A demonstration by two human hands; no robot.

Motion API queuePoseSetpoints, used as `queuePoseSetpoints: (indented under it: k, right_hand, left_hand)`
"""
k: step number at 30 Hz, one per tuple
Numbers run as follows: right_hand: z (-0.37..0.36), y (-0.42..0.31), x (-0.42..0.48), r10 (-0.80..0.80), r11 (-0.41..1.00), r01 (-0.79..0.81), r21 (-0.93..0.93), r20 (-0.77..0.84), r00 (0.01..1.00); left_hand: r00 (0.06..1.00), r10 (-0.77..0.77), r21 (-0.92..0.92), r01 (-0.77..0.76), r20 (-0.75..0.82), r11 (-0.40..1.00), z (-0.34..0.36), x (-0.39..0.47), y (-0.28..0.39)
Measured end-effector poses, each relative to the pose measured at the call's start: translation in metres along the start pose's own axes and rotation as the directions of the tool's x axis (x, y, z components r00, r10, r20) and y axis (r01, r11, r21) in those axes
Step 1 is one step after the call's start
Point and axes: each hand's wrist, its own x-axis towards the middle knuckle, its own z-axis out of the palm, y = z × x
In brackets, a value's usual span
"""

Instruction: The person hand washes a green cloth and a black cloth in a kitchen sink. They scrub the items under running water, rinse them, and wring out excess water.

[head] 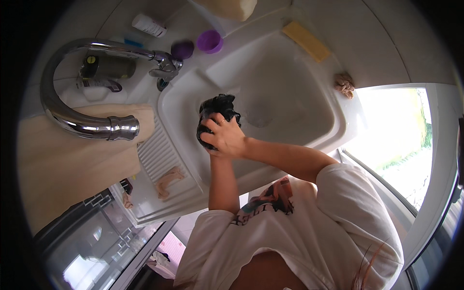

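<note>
My right hand is shut on a bunched black cloth flecked with white suds. A ring shows on one of its fingers. My left hand is mostly hidden beneath the cloth and the right hand; only its wrist end shows, and the cloth is pressed between both hands. They are over the left side of a white laundry sink. Low in the basin, right of the cloth, lies a pale patch of suds or water.
A chrome faucet arches over the left side, above a beige cloth and the ridged washboard. Behind the basin stand a purple cup and a white bottle. A yellow bar and crumpled cloth rest on the rim.
</note>
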Motion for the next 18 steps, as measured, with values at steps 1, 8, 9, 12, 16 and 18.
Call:
queuePoseSetpoints:
  k: [1,8,9,12,16,18]
  right_hand:
    - [0.002,0.003,0.002,0.006,1.000,-0.006,0.001,-0.013,1.000]
    - [0.009,0.041,0.015,0.408,0.885,-0.404,0.232,0.036,0.912]
    - [0.006,0.066,0.013,0.572,0.762,-0.583,0.281,0.129,0.810]
    - [-0.005,0.143,-0.004,0.590,0.804,-0.592,0.046,0.053,0.806]
    - [-0.011,0.205,-0.042,0.596,0.796,-0.579,-0.174,0.064,0.800]
    - [-0.005,0.207,-0.047,0.695,0.687,-0.580,-0.438,0.164,0.700]
  left_hand:
    - [1.000,0.003,0.025,-0.003,0.007,1.000,-0.002,0.003,0.001]
    - [0.996,-0.017,0.261,-0.005,0.083,0.965,-0.028,0.027,0.003]
    - [0.802,0.106,0.475,0.237,-0.588,0.847,0.025,0.035,-0.016]
    - [0.670,0.215,0.646,0.500,-0.711,0.577,0.050,0.031,-0.012]
    - [0.739,0.366,0.795,0.607,-0.565,0.002,-0.026,0.019,0.017]
    - [0.801,0.375,0.692,0.595,-0.468,-0.408,-0.069,0.014,0.025]
